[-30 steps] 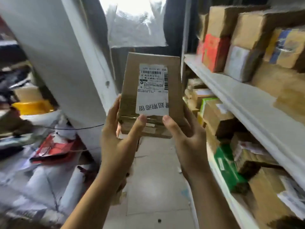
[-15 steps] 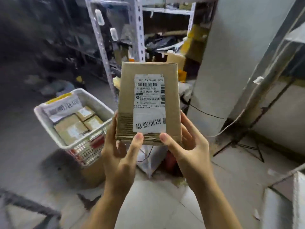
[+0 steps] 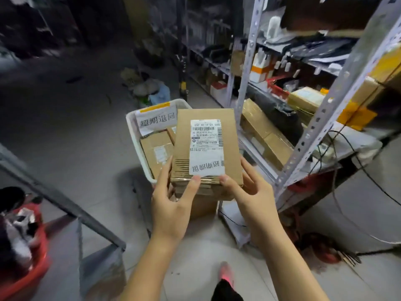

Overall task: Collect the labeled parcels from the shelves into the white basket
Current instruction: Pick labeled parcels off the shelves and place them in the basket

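I hold a brown cardboard parcel [image 3: 206, 146] with a white shipping label facing me. My left hand [image 3: 173, 205] grips its lower left corner and my right hand [image 3: 251, 196] grips its lower right corner, thumbs on the front. Behind and partly hidden by the parcel sits the white basket [image 3: 134, 135], raised on a cardboard box. The basket carries a paper sign with handwritten characters and holds several labeled brown parcels [image 3: 157, 148]. The held parcel hangs over the basket's near right side.
A grey metal shelf rack [image 3: 321, 114] stands to the right with boxes, black bags and cables on it. A grey slanted bar [image 3: 65, 205] crosses the left. A red tub [image 3: 28, 261] of clutter sits at bottom left. My foot [image 3: 225, 279] shows below.
The view has swung left from the parcel shelves to the basket. The basket now sits right behind the held parcel, closer than half a second ago. Both hands keep the same grip.
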